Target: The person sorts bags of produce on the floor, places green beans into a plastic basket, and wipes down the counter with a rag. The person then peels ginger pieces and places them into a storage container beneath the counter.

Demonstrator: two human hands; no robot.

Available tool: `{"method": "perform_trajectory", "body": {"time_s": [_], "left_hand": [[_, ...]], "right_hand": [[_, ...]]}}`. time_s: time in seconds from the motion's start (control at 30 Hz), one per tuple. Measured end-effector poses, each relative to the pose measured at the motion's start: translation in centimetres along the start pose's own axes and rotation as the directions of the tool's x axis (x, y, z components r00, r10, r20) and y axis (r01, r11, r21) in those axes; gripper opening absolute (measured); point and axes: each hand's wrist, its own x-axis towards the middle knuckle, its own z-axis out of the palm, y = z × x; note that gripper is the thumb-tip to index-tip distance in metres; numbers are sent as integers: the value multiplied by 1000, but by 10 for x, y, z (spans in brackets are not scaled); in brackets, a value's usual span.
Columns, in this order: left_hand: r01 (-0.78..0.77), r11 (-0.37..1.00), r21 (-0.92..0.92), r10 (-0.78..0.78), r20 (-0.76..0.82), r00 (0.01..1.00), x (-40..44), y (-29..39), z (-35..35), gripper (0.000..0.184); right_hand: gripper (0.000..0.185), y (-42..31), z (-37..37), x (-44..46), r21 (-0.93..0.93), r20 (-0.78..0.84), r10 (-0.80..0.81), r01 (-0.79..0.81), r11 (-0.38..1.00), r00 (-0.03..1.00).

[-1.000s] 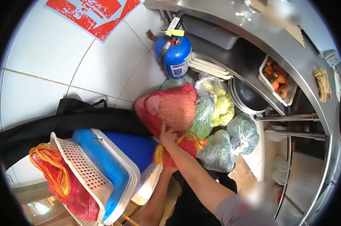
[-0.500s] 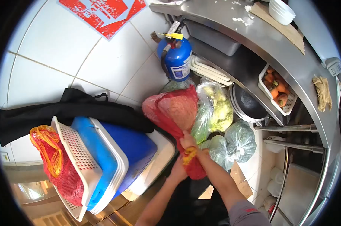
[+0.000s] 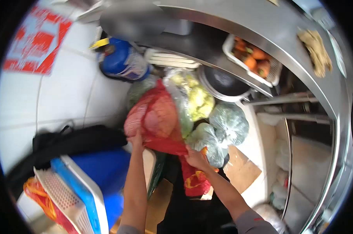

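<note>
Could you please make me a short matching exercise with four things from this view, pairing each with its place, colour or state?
Column one
1. Left hand
2. Carrots
3. Right hand
4. Fire extinguisher

Column two
A. Gripping the red mesh sack nearer its loose end
B. Blue, with a yellow tag
C. At the sack's full, rounded part
D. In a white basket under the metal counter

Right pairs: 1-C, 2-D, 3-A, 4-B.
</note>
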Motion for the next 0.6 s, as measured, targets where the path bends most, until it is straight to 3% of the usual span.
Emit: {"method": "perform_trajectory", "body": {"time_s": [0.03,0.1,0.13,0.2,0.27,0.33,0.43,0.5,0.53,0.6], "left_hand": [[123,992,-40,-125,-51,991,-12,7,13,105],[97,990,-106,-75,188,979,6,-24,7,111],[127,989,72,-104,-261,960,-22,-18,27,105],[56,995,80,-18,-405,914,-16,-46,27,97],[-171,982,81,182,-157,971,34,-80,-5,86],[-33,957,-289,54,65,996,26,-67,-8,80],[-23,978,-206,4,-91,996,18,-44,-29,68],[-102,977,-186,112,47,993,6,-34,-45,64],[-146,974,-175,168,122,978,-3,-25,-53,62],[-185,978,-100,197,136,971,-36,-11,-56,55]], "right_hand": [[50,0,6,-5,34,-47,-7,8,999,999],[42,-9,9,-12,81,-82,35,-29,996,996],[37,-18,7,-14,101,-60,82,-76,992,995],[28,-8,50,-1,143,-273,71,-33,989,959],[32,-29,45,2,151,-245,181,-147,978,953],[30,-44,39,3,147,-237,202,-171,974,950],[23,-55,31,7,92,-246,61,-40,995,967],[26,-54,27,13,9,-213,-85,89,996,973],[38,-51,22,11,-20,-189,-172,172,985,967],[44,-44,19,2,-22,-210,-187,187,982,960]]}}
